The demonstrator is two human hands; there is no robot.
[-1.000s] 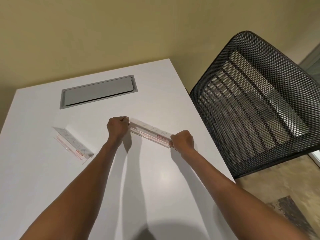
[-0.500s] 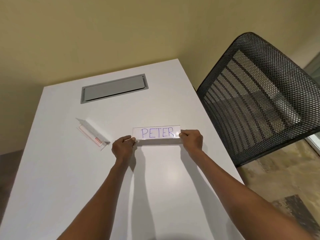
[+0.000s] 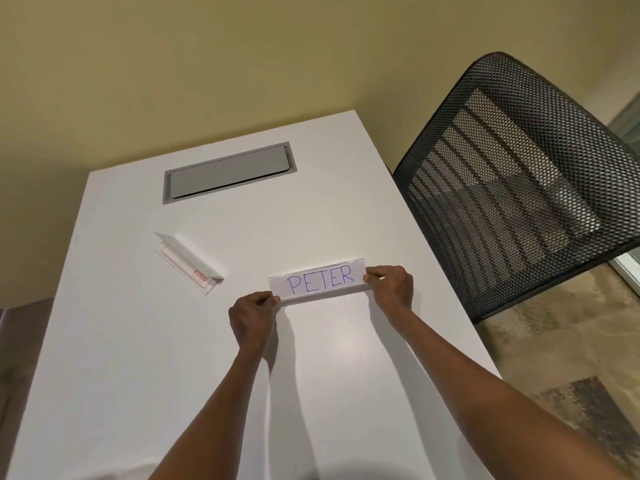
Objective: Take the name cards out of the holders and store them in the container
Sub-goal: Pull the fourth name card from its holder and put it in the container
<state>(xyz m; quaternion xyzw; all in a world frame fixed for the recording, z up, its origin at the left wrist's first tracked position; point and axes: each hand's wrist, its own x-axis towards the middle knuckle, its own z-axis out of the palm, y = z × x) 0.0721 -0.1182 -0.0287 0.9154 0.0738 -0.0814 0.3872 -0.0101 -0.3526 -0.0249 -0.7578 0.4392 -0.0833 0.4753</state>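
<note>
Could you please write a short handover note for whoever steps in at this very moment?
Left hand pinches the left end of the PETER holder; right hand pinches its right end.
Its card sits inside, facing the camera.
Second holder lies on the table, left, untouched.
Done: no card is out.
Left: pull both cards and store them; no container is in view.

both hands have a clear name card holder (image 3: 317, 279) reading "peter" by its ends, left hand (image 3: 251, 318) pinching the left end and right hand (image 3: 391, 288) the right, over a white table (image 3: 138, 358) with a second holder (image 3: 188, 262) lying to the left, a grey cable hatch (image 3: 230, 172) further back and a black mesh chair (image 3: 512, 188) at the right.
</note>
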